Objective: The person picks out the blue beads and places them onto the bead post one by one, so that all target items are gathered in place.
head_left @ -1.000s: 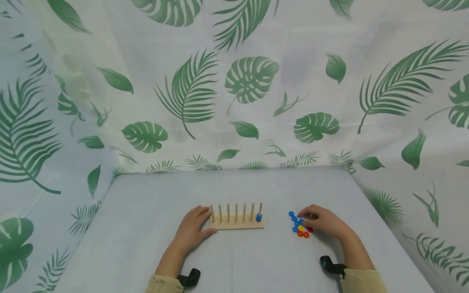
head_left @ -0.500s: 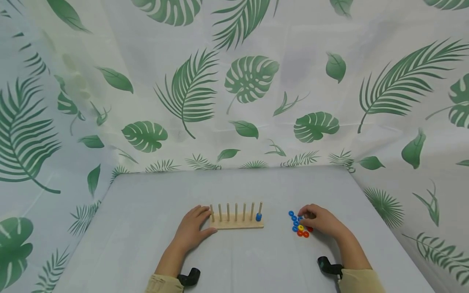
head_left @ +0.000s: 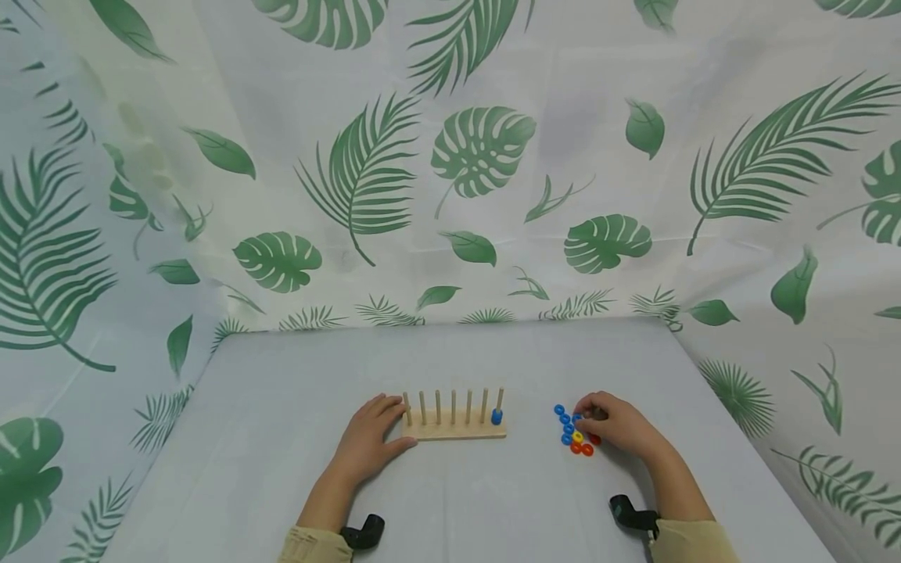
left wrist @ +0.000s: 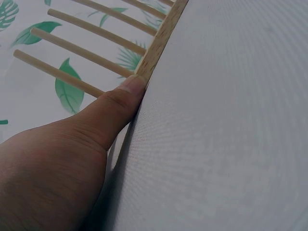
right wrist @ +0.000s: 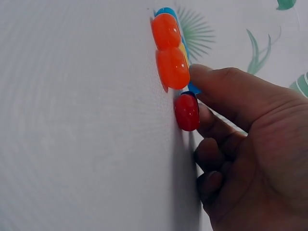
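Observation:
A wooden peg board (head_left: 454, 432) with a row of upright pegs lies on the table, blue beads (head_left: 497, 417) stacked on its rightmost peg. My left hand (head_left: 369, 444) grips the board's left end, thumb on the front edge and fingers round the back corner. In the left wrist view the thumb (left wrist: 118, 103) presses against the wood. Over the loose ring beads on the right, my right hand (head_left: 619, 426) pinches a blue bead (head_left: 577, 420), partly hidden by the fingertips. Orange beads (right wrist: 168, 45) and a dark red bead (right wrist: 186, 111) lie beside the thumb.
Several more blue beads (head_left: 565, 419), a yellow bead (head_left: 578, 437) and orange-red beads (head_left: 582, 449) cluster on the white table (head_left: 450, 500). A leaf-patterned curtain (head_left: 479, 234) hangs behind and at both sides. Black wrist mounts (head_left: 364, 533) jut inward from both wrists.
The right hand's thumb and fingers have shifted very slightly at the blue bead, which has moved a little away from me. The left hand and the peg board have stayed put.

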Motion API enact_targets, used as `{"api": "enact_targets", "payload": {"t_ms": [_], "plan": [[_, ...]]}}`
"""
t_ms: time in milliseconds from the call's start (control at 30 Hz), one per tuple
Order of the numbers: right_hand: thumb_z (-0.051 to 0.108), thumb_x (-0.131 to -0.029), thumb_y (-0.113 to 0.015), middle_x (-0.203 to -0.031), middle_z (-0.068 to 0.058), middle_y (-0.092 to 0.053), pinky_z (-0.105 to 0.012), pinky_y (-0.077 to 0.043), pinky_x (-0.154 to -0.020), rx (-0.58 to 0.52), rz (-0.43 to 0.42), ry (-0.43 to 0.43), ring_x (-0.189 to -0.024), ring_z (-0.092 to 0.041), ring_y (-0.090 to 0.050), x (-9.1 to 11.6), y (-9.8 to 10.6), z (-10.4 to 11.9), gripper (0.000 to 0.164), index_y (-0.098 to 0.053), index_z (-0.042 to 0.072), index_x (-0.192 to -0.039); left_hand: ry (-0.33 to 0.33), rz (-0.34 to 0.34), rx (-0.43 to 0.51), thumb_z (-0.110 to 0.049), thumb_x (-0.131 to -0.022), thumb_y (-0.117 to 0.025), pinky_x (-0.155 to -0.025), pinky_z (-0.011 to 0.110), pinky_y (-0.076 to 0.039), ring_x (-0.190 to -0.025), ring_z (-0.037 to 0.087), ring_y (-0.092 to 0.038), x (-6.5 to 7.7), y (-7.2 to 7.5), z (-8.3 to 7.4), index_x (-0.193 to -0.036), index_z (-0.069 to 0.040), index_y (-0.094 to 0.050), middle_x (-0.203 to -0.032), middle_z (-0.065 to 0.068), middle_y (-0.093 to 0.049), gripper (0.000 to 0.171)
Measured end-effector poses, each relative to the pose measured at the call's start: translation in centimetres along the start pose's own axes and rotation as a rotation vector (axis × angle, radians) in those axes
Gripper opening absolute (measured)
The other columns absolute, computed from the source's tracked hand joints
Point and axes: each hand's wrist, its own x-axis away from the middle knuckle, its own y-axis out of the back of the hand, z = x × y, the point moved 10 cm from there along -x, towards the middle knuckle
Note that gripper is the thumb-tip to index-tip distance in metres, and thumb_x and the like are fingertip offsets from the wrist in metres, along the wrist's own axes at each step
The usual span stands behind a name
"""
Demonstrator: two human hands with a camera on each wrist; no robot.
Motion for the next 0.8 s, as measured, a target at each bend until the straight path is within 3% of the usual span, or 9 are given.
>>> {"api": "enact_targets", "payload": {"t_ms": [433,800], "plan": [[0.028,-0.092,-0.071,-0.089,-0.002,-0.059,-0.027,-0.045,-0.059,0.009,-0.056,-0.015,-0.080,-0.018,-0.050,0.9,1.6,1.5,0.021,-0.066,0.017,-0.108,0.000,0.001,0.001,-0.053,-0.085,-0.071,-0.120,0.052,-0.032,-0.144,0.031,-0.038,0.0,0.1,-0.1,-0.139,-0.016,-0.057,-0.146,0.003,-0.053,0.067],[0.030,-0.094,-0.069,-0.086,0.001,-0.060,-0.023,-0.049,-0.059,0.007,-0.048,0.071,-0.078,-0.017,-0.053,1.1,2.4,6.5,0.022,-0.066,0.020,-0.112,0.003,0.003,0.001,-0.052,-0.085,-0.071,-0.121,0.051,-0.030,-0.144,0.031,-0.038,0.0,0.0,0.0,-0.139,-0.015,-0.057,-0.146,0.003,-0.052,0.067]]}}
